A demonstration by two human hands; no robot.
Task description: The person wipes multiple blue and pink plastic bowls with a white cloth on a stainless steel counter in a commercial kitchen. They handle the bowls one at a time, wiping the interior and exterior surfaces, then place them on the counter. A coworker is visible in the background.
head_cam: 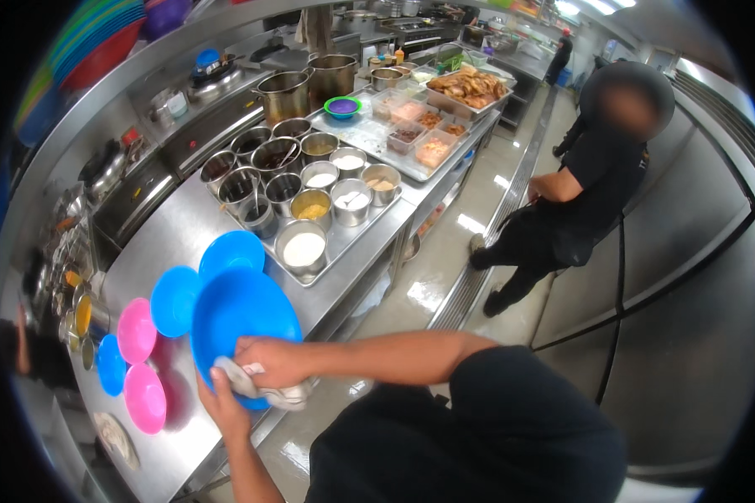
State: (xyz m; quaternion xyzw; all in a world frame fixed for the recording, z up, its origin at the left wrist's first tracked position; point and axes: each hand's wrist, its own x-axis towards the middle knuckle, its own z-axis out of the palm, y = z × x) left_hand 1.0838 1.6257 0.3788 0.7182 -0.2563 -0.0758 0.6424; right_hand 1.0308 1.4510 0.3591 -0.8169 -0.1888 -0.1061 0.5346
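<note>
A large blue plastic bowl (pixel 245 308) is tilted over the near edge of a steel worktable (pixel 195 371). My left hand (pixel 223 396) grips its lower rim, thumb on the inside. Inside the bowl, my right hand (pixel 274 363) holds a whitish cloth (pixel 289 393) against the lower wall. Behind the bowl lie two more blue bowls (pixel 176 302) (pixel 233 251). Farther left are pink bowls (pixel 136 331) (pixel 145 398) and a smaller blue bowl (pixel 111 364). Another folded cloth (pixel 116 440) rests near the table's left end.
A metal tray (pixel 311 276) bears several steel pots of sauces and powders. Beyond it, another tray (pixel 358 135) holds clear tubs of food, beside a pan of cooked meat (pixel 469 88). A co-worker (pixel 560 182) in black stands in the aisle at right. Stacked coloured bowls (pixel 94 44) sit upper left.
</note>
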